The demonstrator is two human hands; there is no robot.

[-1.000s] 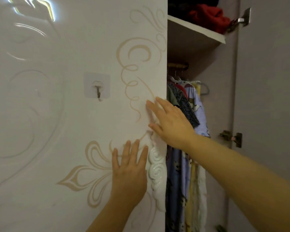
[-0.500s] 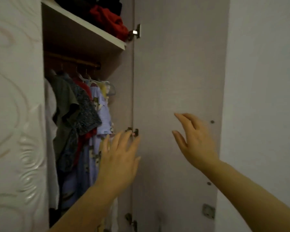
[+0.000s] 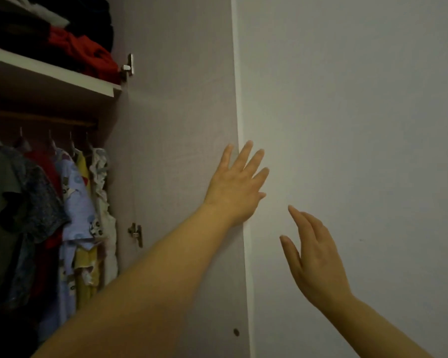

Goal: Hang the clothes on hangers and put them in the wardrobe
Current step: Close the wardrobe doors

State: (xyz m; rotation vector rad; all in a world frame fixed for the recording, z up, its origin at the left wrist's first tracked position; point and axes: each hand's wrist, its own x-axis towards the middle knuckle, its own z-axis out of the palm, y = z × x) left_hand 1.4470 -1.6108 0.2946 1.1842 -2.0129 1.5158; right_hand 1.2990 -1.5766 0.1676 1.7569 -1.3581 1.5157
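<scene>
The wardrobe stands open on the left, its right door [image 3: 181, 151] swung out with the inner face toward me. Several garments [image 3: 70, 202] hang on hangers from a wooden rail [image 3: 42, 120]: dark green, patterned dark, red, light blue print, yellow and white. My left hand [image 3: 237, 187] reaches across with fingers spread straight, over the door's free edge [image 3: 241, 125]. Lower and to the right, my right hand [image 3: 313, 257] is held flat in front of the pale wall [image 3: 360, 125] with straight fingers. Neither hand holds anything.
Above the rail a white shelf [image 3: 62, 76] carries folded red and dark clothes [image 3: 88, 52]. Metal hinges [image 3: 136, 233] sit on the door's inner side, one also near the shelf.
My view has swung right, away from the decorated left door. Both hands left that door and moved right to the open right door's edge and the wall.
</scene>
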